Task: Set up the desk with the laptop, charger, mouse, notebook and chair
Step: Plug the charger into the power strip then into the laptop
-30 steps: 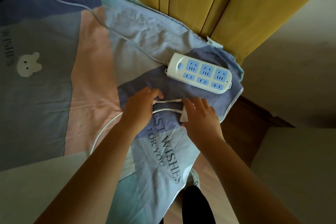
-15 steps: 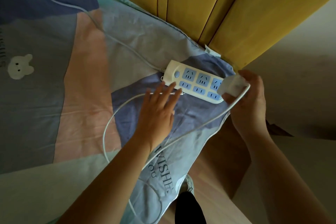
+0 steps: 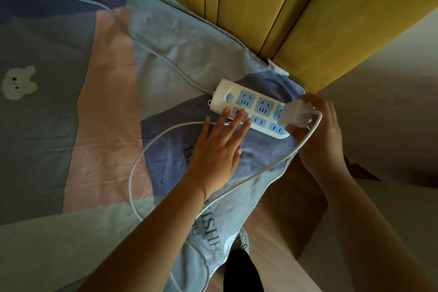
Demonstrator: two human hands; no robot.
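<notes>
Here the right hand (image 3: 317, 130) grasps the white charger (image 3: 295, 115) over the power strip (image 3: 251, 108) end, at three o'clock. The left hand (image 3: 218, 149) lies flat, fingers straight, pressing the strip's other end on the bedsheet (image 3: 106, 125).

The power strip (image 3: 248, 109) is white with light blue socket faces and a blue button. The charger (image 3: 294, 115) and its cable (image 3: 147, 149) are white. The bedsheet (image 3: 94, 125) is patchwork: purple-blue, pink, grey and pale green, with a white bear (image 3: 17, 83) at left and dark lettering near. The far headboard (image 3: 260, 7) is yellow.
</notes>
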